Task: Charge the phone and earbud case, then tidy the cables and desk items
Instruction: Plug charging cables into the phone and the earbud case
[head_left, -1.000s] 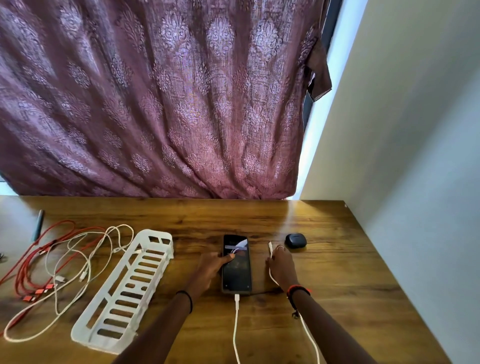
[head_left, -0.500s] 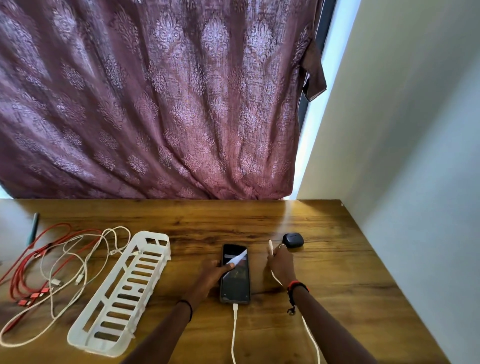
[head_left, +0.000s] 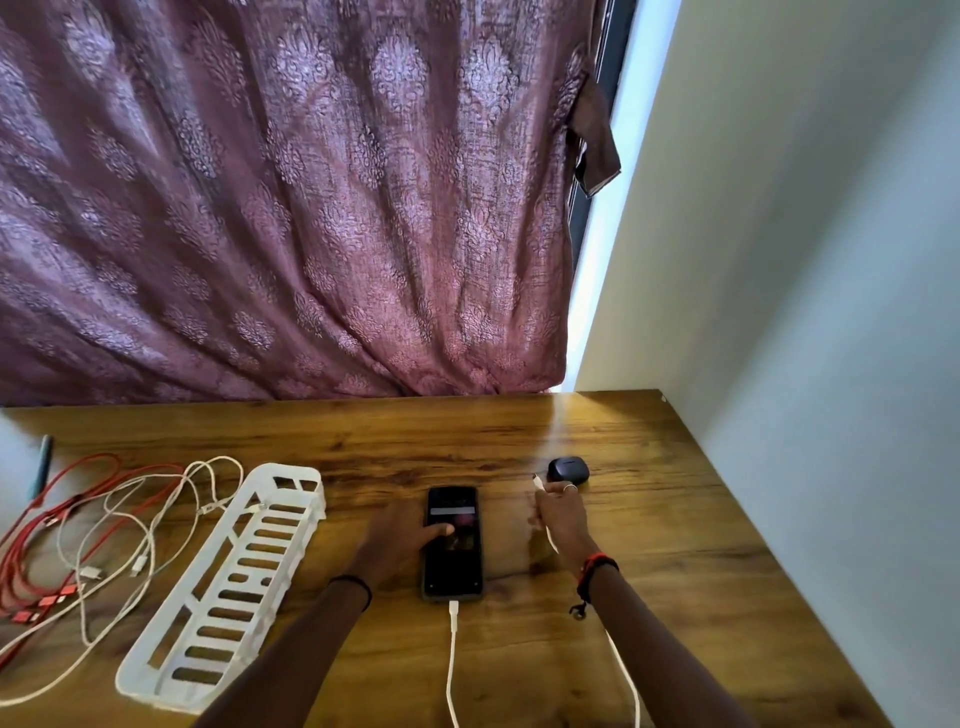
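Shifted since half a second ago: left hand (head_left: 400, 540), thumb (head_left: 441, 530) from left edge of phone (head_left: 453, 569) onto mid-screen; right hand (head_left: 563, 519) closer to earbud case (head_left: 569, 469).

Wooden desk (head_left: 675, 597), glossy grain, set in corner between pale wall (head_left: 805, 260) at right edge and patterned maroon curtain (head_left: 291, 208) along far edge. Toward left edge: white slatted tray (head_left: 285, 470), red cables (head_left: 31, 545) tangled with white cables (head_left: 150, 545), pen (head_left: 44, 457) at far-left corner.

Phone dark, flat, screen up and dimly lit, mid-desk, charging cable (head_left: 453, 649) plugged into near end. Thumb pressing on screen; remaining left fingers relaxed beside phone's left side, gripping nothing.

Earbud case small, dark, lid down, right of phone. Right fingers pinching second white cable (head_left: 626, 680) behind plug; plug tip just beside case, contact not discernible.
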